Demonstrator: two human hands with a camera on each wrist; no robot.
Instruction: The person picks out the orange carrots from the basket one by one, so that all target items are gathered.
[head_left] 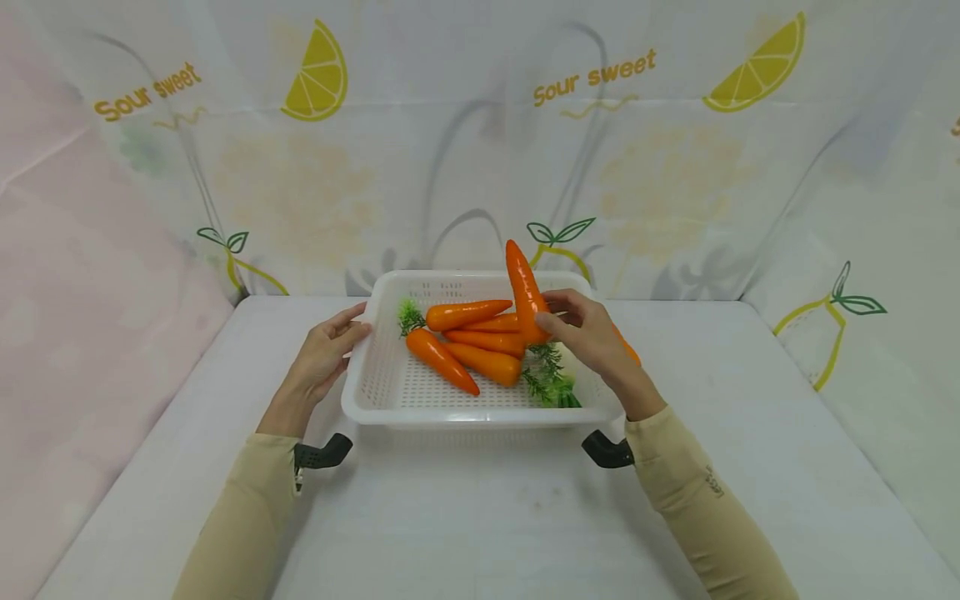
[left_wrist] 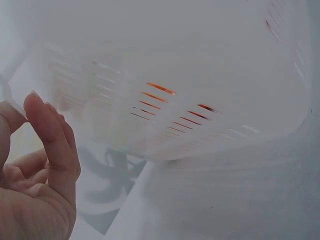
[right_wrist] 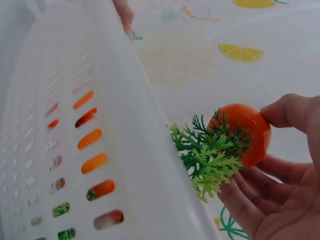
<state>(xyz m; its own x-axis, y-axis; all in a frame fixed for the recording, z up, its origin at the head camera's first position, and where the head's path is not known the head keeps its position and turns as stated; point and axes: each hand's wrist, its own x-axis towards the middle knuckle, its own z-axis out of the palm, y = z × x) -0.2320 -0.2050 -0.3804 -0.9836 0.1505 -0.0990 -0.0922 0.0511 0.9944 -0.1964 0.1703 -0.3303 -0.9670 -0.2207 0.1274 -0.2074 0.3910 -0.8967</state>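
My right hand (head_left: 596, 337) holds a plastic-looking orange carrot (head_left: 525, 283) over the right part of a white slotted basket (head_left: 465, 417), its narrow tip pointing up and away. Feathery green leaves (right_wrist: 210, 160) at the carrot's thick end show in the right wrist view. Thumb and fingers of my left hand (head_left: 321, 354) pinch the basket's left rim, seen close up in the left wrist view, where the hand (left_wrist: 47, 175) is at the left edge. Inside the basket lie several more carrots (head_left: 442, 361), some with green tops (head_left: 408, 318).
Another orange piece (head_left: 627, 343) shows to the right of the basket, mostly hidden behind my right hand. The basket stands on a white-covered table (head_left: 465, 517). A printed cloth (head_left: 420, 167) hangs behind it. Dark wrist camera mounts (head_left: 324, 452) stick out near both sleeves.
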